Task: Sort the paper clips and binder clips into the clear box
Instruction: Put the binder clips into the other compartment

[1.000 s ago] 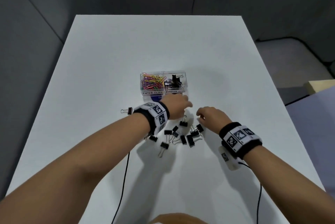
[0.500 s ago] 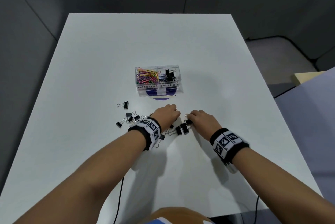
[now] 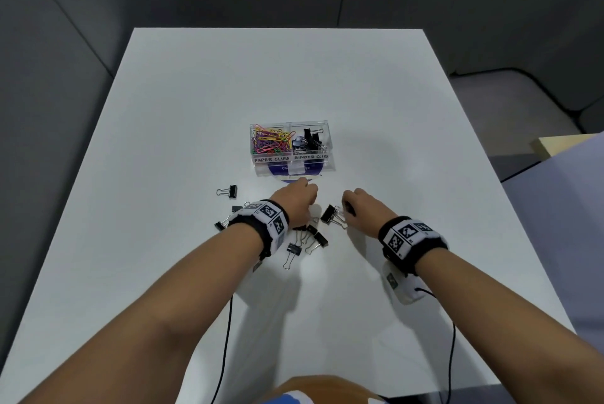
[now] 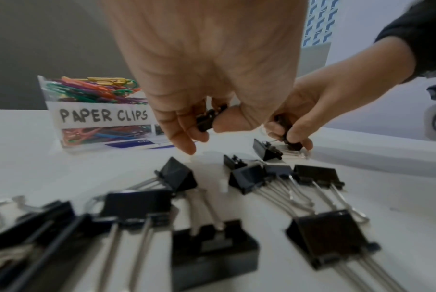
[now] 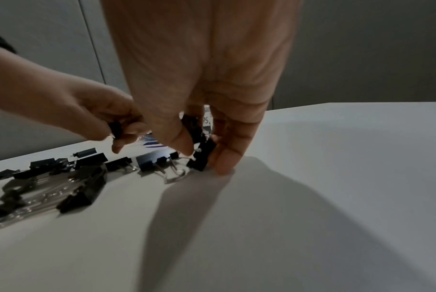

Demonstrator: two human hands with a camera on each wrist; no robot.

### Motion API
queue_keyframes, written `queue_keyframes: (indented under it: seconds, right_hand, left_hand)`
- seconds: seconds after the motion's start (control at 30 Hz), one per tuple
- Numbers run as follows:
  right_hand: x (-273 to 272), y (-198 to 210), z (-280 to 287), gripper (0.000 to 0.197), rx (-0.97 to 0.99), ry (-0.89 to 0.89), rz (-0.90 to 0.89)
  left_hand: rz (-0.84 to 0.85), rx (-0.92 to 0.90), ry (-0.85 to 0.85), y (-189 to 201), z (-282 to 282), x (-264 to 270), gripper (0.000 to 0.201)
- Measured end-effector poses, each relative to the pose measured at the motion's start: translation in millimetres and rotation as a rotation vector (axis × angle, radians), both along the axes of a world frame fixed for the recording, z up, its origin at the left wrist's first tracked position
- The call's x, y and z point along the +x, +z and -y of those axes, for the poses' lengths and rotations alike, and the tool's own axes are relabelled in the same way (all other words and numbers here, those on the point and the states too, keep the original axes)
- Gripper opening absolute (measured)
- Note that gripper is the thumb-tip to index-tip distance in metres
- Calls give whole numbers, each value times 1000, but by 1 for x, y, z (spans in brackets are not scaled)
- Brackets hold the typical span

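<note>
From the head camera, the clear box sat mid-table with coloured paper clips in its left compartment and black binder clips in its right, while both hands worked just in front of it among loose binder clips — the left hand curled near the box, the right hand beside a clip. The left wrist view showed the left hand's fingers pinching a small black binder clip, the box's "PAPER CLIPS" side behind. The right wrist view showed the right hand's fingers pinching another binder clip — its lower end at the tabletop.
</note>
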State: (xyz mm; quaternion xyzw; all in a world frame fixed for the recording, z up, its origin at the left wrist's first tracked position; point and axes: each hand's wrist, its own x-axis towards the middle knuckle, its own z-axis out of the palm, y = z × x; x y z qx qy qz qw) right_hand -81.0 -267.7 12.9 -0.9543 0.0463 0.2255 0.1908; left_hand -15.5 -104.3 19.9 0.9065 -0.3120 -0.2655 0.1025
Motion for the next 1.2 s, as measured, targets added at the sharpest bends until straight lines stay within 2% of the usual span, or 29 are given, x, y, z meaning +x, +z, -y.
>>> queue_keyframes:
  seconds: [0.03, 0.2, 0.27, 0.37, 0.47, 0.57, 0.73, 0.93, 1.07, 1.2]
  right_hand:
    - [1, 1, 0, 0, 8, -34, 5]
    - [6, 4, 4, 21, -20, -181, 11]
    - [7, 6, 4, 16, -9, -214, 18]
    - [7, 5, -1, 8, 20, -202, 15]
    - [5, 2, -8, 21, 26, -151, -9]
    - [4, 5, -13, 25, 39, -138, -27]
    - [0, 12, -14, 3, 35, -144, -28]
    - [-7, 6, -12, 21, 11, -159, -1]
    - [-10, 1, -20, 21, 17, -123, 23]
    - [-8, 0, -26, 21, -31, -114, 66]
  left_hand:
    - [9, -2, 12, 1, -3, 2, 21]
    - [-8, 19, 40, -1, -23, 12, 27]
    - [-53, 25, 36, -3, -27, 10, 26]
    - [-51, 30, -5, -7, -28, 1, 32]
    - [-25, 29, 1, -12, -21, -5, 37]
    - [-49, 29, 35, -13, -13, -7, 36]
    - [-12, 13, 5, -11, -7, -10, 35]
    - [-55, 97, -27, -10, -13, -14, 52]
    - [-106, 52, 72, -12, -11, -16, 40]
    - [-98, 59, 89, -11, -9, -15, 32]
